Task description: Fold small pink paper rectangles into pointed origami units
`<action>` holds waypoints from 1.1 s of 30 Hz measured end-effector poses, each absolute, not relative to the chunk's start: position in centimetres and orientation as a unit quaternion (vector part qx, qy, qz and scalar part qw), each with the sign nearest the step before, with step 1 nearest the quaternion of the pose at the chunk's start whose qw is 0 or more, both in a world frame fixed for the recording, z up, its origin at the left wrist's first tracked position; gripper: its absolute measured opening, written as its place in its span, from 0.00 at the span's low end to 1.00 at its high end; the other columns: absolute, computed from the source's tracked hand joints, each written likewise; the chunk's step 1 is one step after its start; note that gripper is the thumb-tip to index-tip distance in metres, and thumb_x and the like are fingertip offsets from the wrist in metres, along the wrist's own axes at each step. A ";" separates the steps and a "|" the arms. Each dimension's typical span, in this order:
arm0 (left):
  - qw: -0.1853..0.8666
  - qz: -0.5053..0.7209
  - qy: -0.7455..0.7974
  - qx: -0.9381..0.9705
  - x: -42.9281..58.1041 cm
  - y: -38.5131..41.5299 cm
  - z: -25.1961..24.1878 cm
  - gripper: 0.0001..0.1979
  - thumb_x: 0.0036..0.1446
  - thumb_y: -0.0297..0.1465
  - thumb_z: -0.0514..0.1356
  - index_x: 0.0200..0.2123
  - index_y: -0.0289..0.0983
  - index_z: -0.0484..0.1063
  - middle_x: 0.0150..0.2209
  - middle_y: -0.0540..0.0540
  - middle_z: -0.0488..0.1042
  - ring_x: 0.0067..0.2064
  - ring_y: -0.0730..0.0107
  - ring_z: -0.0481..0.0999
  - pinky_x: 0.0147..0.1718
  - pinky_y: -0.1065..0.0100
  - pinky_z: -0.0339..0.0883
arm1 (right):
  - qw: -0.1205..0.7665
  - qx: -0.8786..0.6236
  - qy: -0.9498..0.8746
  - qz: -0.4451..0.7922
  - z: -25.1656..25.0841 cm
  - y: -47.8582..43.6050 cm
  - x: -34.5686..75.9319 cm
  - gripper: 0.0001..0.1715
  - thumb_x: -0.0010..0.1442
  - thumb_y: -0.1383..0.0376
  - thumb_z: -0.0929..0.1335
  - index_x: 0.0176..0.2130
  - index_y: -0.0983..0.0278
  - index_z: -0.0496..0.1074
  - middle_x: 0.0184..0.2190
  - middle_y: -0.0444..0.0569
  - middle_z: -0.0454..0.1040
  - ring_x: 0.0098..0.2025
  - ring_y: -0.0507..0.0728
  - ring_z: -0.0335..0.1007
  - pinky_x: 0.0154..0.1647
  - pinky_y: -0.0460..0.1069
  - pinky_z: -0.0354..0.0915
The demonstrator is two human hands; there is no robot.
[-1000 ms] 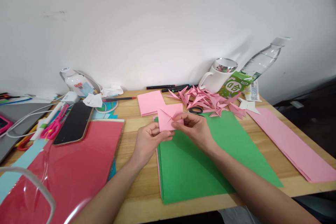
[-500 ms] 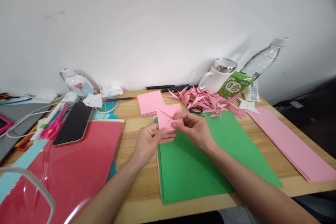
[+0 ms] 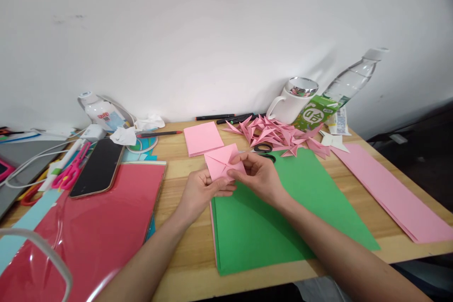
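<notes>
Thumb and fingers of the right hand (image 3: 261, 178) pinch the right side of a folded pink paper square (image 3: 218, 158), while the left hand (image 3: 201, 193) grips its near edge, thumb on top and fingers underneath. Crease lines meet near the right thumb. The square is held above the far left corner of the green sheets (image 3: 293, 233), just in front of a stack of pink squares (image 3: 203, 138). Beyond the right hand lie black-handled scissors (image 3: 263, 148) and a heap of pointed pink pieces (image 3: 267, 133); behind the heap stand a white mug (image 3: 288, 106) and a green box (image 3: 316, 112). Farther right lies a long pink strip (image 3: 392, 193); well to the left, a phone (image 3: 96, 170) rests partly on red sheets (image 3: 106, 219).
</notes>
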State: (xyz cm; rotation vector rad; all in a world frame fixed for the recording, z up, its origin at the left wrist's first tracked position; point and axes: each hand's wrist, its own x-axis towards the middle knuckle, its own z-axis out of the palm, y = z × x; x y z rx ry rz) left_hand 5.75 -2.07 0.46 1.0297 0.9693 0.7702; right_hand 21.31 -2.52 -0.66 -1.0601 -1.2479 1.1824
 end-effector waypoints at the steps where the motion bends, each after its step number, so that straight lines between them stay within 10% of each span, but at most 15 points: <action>1: 0.695 0.342 0.436 0.458 5.8 -2.1 0.5 0.17 0.42 0.37 0.67 0.34 0.31 0.76 0.30 0.41 0.79 0.33 0.59 0.79 0.34 0.60 0.75 | 0.533 -0.446 -0.527 0.489 -0.7 -2.5 21.3 0.14 0.46 0.61 0.73 0.31 0.64 0.68 0.28 0.45 0.71 0.30 0.52 0.66 0.29 0.46 0.63; 33: 0.657 0.390 0.439 0.473 5.1 -1.7 0.7 0.16 0.46 0.35 0.66 0.36 0.29 0.75 0.33 0.38 0.79 0.32 0.59 0.80 0.34 0.61 0.76 | 0.511 -0.409 -0.427 0.624 0.4 -2.0 22.4 0.32 0.39 0.66 0.76 0.41 0.61 0.61 0.27 0.41 0.74 0.27 0.51 0.73 0.31 0.47 0.68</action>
